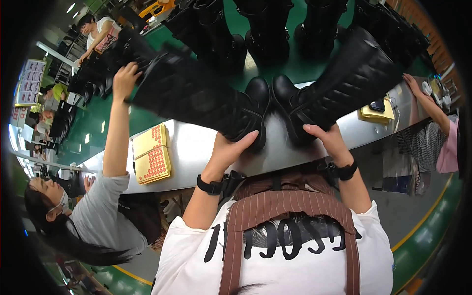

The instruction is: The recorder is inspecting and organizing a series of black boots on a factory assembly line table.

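1. Boots (196, 93) above our shiny metal table (189, 142) point toes away from us, long shafts splaying outward.
2. Our left grip (231, 147) and right grip (332, 142) each clasp one heel.
3. We see smooth black toes, quilted shafts.

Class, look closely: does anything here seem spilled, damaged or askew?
Nothing stands out as spilled or damaged. The two held boots lean outward, but the left hand and right hand grip them. Small flaws are too hard to see.
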### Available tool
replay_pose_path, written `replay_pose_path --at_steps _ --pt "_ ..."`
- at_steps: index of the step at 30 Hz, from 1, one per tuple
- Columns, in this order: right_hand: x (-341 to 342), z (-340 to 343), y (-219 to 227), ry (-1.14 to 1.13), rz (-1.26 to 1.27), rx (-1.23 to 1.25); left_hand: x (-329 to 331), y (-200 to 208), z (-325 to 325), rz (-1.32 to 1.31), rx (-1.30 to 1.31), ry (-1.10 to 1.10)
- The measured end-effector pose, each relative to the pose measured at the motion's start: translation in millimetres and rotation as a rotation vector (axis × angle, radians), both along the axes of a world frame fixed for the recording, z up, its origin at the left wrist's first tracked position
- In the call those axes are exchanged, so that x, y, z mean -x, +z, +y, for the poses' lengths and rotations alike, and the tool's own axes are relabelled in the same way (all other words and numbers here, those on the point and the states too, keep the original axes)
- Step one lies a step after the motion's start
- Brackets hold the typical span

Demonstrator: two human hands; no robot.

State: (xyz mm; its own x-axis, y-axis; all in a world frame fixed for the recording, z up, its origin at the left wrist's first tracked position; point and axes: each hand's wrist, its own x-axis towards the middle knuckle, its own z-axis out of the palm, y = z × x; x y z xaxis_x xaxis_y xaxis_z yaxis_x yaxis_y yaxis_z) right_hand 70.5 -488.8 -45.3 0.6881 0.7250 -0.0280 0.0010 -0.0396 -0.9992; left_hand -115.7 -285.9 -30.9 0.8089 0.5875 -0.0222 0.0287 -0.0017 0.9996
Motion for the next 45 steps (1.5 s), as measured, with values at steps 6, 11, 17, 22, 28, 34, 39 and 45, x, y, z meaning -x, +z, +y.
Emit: replay_pose_path --at_steps 6,11,17,22,28,34,39,45 --pt "26 -1 3 0.106 0.667 -0.526 -13 9 -19 -0.356 0.503 -0.084" --pt "29 2 2 0.099 0.524 -0.578 -19 6 -21 -0.375 0.711 -0.172" --pt "24 -11 -13 0.020 -0.163 -0.165 -9 3 -9 -0.028 -0.247 -0.163" --pt "-6 12 -9 0.041 0.122 -0.400 -33 -5 13 -0.444 0.552 -0.268" --pt "7 30 -18 0.081 0.474 -0.478 -47 -27 15 -0.399 0.970 -0.396" --pt "-5 25 -27 0.219 0.879 -0.474 -46 -29 11 -0.385 1.013 -0.448" --pt "-6 20 -20 0.384 1.646 -0.714 -35 -17 11 -0.337 0.991 -0.362" --pt "4 18 -14 0.181 1.088 -0.588 -32 -24 8 -0.463 1.139 -0.321"
